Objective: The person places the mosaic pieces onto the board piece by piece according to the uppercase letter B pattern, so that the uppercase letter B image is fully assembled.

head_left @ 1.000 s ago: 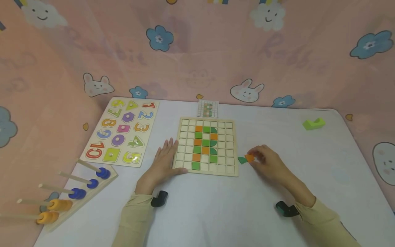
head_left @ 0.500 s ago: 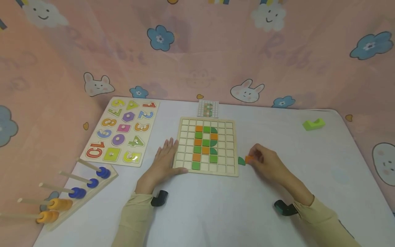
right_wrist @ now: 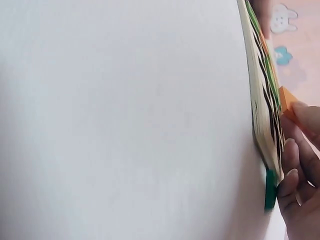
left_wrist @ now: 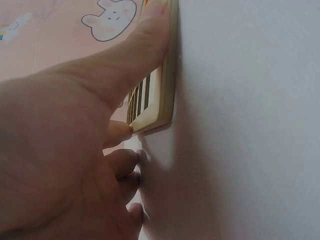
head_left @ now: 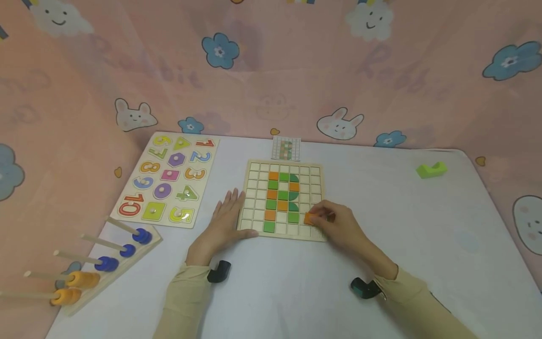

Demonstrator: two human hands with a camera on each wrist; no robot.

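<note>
A wooden grid board (head_left: 303, 188) lies mid-table, with orange and green tiles (head_left: 293, 217) set in some of its cells. My left hand (head_left: 222, 223) rests at its left edge, fingers extended and thumb (left_wrist: 145, 42) along the near edge. Between thumb and fingertips, my right hand (head_left: 338, 223) pinches an orange square tile (head_left: 308, 218) over the board's lower right cells. That orange tile (right_wrist: 287, 101) is tilted in the right wrist view. Below it, a green curved piece (right_wrist: 270, 190) sits at the board's edge; in the head view my right hand hides it.
A small pattern card (head_left: 287, 149) lies behind the board. To the left are a number-and-shape puzzle (head_left: 201, 189) and a peg stand (head_left: 124, 265) with blue and yellow rings. A light green notched block (head_left: 431, 170) stands at the far right.
My right hand has picked up the orange tile from beside the green piece and carried it left over the board. My left hand has stayed in place.
</note>
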